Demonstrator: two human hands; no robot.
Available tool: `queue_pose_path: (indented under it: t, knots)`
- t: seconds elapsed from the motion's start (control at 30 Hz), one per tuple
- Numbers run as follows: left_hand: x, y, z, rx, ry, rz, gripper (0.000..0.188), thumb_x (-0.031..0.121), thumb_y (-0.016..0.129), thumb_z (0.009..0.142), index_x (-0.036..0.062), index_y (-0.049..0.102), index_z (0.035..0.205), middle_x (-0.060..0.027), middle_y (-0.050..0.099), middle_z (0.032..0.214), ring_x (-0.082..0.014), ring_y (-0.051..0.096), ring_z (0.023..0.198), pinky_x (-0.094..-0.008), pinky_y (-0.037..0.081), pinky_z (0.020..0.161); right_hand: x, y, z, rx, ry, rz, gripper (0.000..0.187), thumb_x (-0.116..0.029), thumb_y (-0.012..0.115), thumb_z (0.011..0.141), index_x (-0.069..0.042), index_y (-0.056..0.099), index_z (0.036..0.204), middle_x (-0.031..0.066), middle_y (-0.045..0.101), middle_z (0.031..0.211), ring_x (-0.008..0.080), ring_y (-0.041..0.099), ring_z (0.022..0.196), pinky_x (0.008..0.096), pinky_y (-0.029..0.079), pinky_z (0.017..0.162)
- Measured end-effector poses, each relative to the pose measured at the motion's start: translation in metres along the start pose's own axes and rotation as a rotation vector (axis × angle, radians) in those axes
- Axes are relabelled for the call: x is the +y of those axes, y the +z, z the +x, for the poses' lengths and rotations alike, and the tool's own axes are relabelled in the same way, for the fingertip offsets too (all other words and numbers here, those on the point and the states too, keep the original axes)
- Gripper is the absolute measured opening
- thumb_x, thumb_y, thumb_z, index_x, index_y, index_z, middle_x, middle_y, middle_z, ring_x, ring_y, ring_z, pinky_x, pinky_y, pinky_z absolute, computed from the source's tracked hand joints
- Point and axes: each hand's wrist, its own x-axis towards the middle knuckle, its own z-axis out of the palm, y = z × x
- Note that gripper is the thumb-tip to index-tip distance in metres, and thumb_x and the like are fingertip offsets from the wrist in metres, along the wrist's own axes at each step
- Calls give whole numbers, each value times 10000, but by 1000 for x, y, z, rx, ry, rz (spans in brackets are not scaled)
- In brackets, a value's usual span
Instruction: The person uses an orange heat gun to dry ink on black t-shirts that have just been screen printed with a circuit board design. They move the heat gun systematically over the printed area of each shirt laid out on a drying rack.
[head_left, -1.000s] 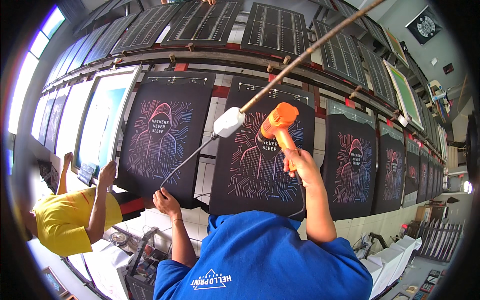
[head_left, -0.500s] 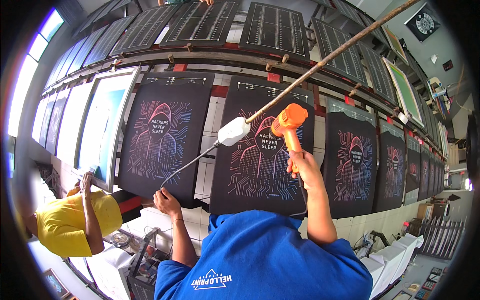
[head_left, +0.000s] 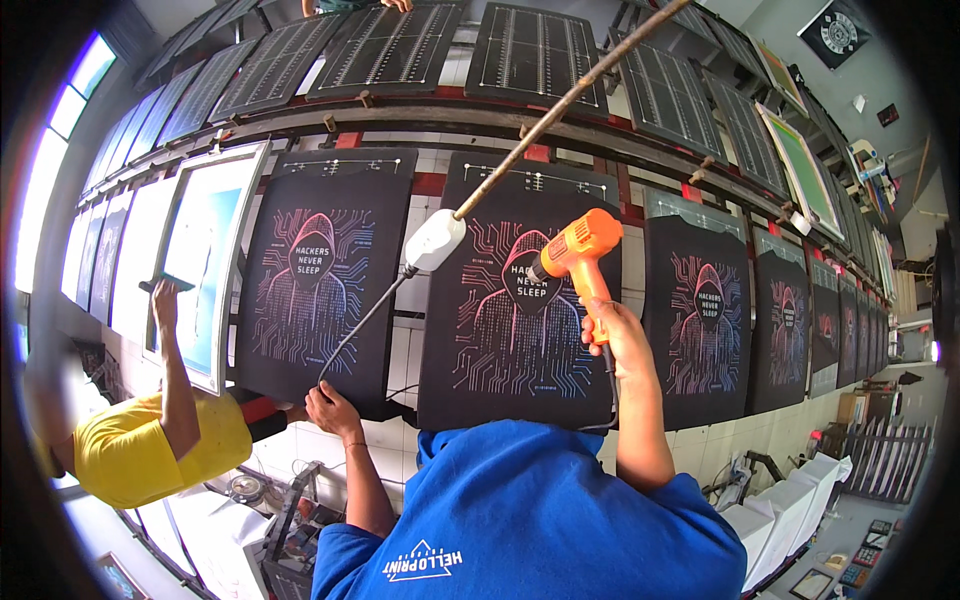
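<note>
My right hand (head_left: 620,335) is wrapped round the handle of an orange heat gun (head_left: 590,240). Its nozzle points left, over the hooded-figure print on a black T-shirt (head_left: 525,385) that lies on a board before me. From the handle a dark cord (head_left: 612,395) hangs down. My left hand (head_left: 333,410) pinches a thin grey cable (head_left: 365,318) beside the lower edge of another printed black T-shirt (head_left: 270,350). That cable runs up to a white socket block (head_left: 435,240) on the end of a long slanting rod (head_left: 560,105).
More printed black shirts (head_left: 695,345) line the row to the right. At left, a co-worker in yellow (head_left: 175,445) holds a squeegee (head_left: 168,282) over a framed screen (head_left: 205,290). Dark boards (head_left: 535,60) fill the far row, behind a long rail (head_left: 440,112). White boxes (head_left: 780,515) stand lower right.
The heat gun stays over the shirt with a slight shift. The socket block and rod appear farther left. The co-worker's hand and squeegee have moved up along the screen.
</note>
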Motion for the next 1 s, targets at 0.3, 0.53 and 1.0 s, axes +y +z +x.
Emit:
queue_pose_path:
  t: [0.3, 0.53, 1.0]
  knots:
    - [7, -3, 1, 1, 6, -13, 352, 326, 499, 998, 6, 579, 874, -159, 576, 874, -368, 552, 865, -473, 420, 764, 2, -4, -4, 64, -61, -80, 371, -387, 663, 905, -36, 577, 989, 23, 589, 730, 105, 594, 602, 213, 434, 443]
    - [13, -6, 2, 4, 17, -8, 374, 334, 479, 1007, 1, 564, 861, -176, 571, 863, -382, 551, 861, -476, 414, 764, 6, -6, -5, 87, -83, -85, 339, -363, 642, 930, -37, 581, 999, 24, 594, 736, 101, 595, 599, 221, 441, 445]
    - [10, -1, 2, 55, 23, -27, 406, 358, 471, 1011, 8, 547, 819, -172, 560, 819, -382, 544, 813, -481, 404, 723, 1, -5, -27, 10, 11, -51, 374, -316, 617, 954, 0, 563, 1147, 34, 577, 750, 101, 578, 606, 209, 437, 453]
